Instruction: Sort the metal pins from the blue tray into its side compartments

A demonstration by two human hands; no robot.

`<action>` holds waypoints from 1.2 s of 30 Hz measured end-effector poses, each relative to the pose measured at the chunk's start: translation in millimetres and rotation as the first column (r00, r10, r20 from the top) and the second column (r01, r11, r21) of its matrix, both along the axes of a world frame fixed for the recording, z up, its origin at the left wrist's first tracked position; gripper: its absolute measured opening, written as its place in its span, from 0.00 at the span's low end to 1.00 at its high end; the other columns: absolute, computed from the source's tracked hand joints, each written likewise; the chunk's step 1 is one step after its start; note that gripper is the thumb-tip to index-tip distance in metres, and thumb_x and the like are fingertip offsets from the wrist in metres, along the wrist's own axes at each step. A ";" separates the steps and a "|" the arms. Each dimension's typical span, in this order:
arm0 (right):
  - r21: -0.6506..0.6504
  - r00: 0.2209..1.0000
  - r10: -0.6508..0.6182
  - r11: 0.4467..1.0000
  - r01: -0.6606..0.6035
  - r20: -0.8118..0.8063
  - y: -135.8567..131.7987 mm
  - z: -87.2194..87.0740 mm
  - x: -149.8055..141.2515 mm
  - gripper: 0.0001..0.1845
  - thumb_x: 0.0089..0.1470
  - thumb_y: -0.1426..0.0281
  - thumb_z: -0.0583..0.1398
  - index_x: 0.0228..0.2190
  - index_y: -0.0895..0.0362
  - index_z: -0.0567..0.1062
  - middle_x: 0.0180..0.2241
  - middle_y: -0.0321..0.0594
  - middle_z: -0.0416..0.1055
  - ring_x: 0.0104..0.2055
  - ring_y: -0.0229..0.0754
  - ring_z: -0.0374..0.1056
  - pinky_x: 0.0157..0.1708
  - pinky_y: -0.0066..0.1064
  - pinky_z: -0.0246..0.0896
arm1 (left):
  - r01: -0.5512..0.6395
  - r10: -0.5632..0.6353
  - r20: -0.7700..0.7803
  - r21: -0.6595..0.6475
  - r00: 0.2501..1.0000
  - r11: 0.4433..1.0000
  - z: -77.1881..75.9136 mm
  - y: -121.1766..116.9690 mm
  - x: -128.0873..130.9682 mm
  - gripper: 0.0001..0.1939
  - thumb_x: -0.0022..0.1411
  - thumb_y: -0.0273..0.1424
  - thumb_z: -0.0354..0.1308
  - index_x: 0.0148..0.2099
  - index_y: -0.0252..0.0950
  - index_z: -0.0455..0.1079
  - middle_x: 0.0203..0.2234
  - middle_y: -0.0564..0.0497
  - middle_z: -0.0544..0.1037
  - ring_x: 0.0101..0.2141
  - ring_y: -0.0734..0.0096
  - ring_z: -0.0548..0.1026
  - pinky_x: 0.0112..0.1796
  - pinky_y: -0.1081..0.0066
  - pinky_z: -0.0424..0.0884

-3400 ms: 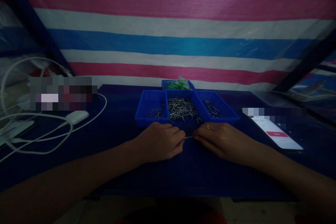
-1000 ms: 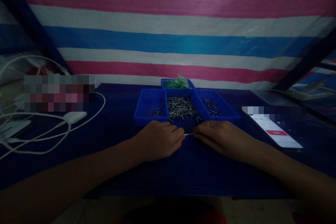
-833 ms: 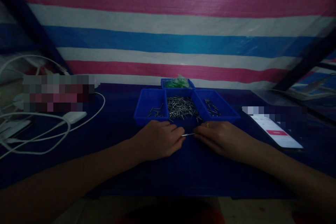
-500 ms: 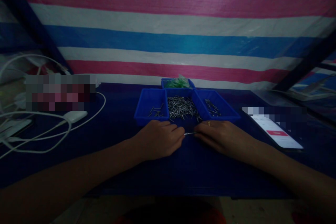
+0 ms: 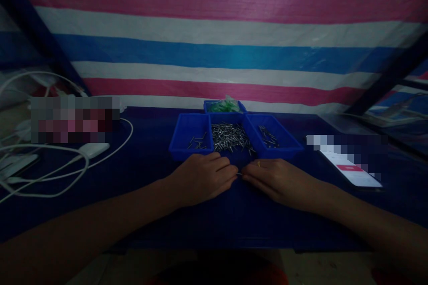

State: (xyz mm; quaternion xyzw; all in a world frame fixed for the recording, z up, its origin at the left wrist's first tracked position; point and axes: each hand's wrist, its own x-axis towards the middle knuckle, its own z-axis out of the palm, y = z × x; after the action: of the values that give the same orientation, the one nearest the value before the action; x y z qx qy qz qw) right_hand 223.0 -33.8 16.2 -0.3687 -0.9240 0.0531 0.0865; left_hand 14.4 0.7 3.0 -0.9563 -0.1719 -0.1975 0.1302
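My left hand (image 5: 205,177) and my right hand (image 5: 278,181) face each other just in front of the blue trays, fingertips pinched. Between them shows a short stretch of a thin metal pin (image 5: 239,173); its ends are hidden in my fingers. A heap of similar metal pins (image 5: 230,137) fills the middle tray right behind my hands. The left blue tray (image 5: 192,122) holds several loose pins, and so does the right blue tray (image 5: 284,136). What shape the pins have in detail is too small and dark to tell.
Behind the trays, a small blue bin (image 5: 207,107) holds green items in clear plastic (image 5: 225,106). A lit phone (image 5: 347,167) lies on the right of the dark blue table (image 5: 240,227). White cables (image 5: 83,162) and a white adapter (image 5: 95,149) sit at the left. A striped sheet (image 5: 234,55) hangs behind.
My right hand has moved left towards my left hand, so the gap is narrower and less of the metal pin shows. The view has shifted slightly.
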 end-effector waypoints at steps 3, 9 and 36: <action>-0.013 1.000 -0.011 1.000 0.010 -0.022 0.9 0.9 0.0 0.12 0.60 0.69 0.46 0.30 0.58 0.66 0.26 0.37 0.65 0.26 0.35 0.62 0.28 0.27 0.56 | 0.010 -0.010 0.020 0.011 1.000 1.000 0.8 0.0 -0.3 0.10 0.63 0.31 0.45 0.36 0.34 0.66 0.27 0.53 0.71 0.30 0.74 0.68 0.28 0.75 0.65; -0.127 0.995 -0.024 0.992 0.012 -0.096 0.5 5.5 0.4 0.11 0.60 0.70 0.46 0.29 0.58 0.64 0.25 0.35 0.63 0.24 0.32 0.60 0.25 0.24 0.53 | 0.095 -0.099 0.091 0.044 0.991 0.995 2.8 3.3 -3.1 0.07 0.61 0.26 0.48 0.41 0.32 0.66 0.31 0.52 0.73 0.33 0.74 0.68 0.34 0.75 0.67; -0.036 0.999 0.000 0.999 -0.002 -0.040 2.4 0.7 0.1 0.12 0.59 0.69 0.48 0.29 0.59 0.68 0.26 0.37 0.67 0.27 0.35 0.64 0.28 0.26 0.57 | -0.013 0.012 -0.004 -0.058 1.000 0.998 -3.0 -0.8 2.2 0.13 0.63 0.34 0.44 0.30 0.34 0.63 0.21 0.54 0.68 0.24 0.74 0.67 0.24 0.75 0.59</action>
State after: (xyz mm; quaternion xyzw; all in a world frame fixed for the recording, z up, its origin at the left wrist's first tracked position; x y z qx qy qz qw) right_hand 223.1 -31.4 16.9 -0.3686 -0.9212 0.0773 0.0982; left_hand 16.6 -0.1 0.0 -0.9589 -0.1833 -0.1901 0.1040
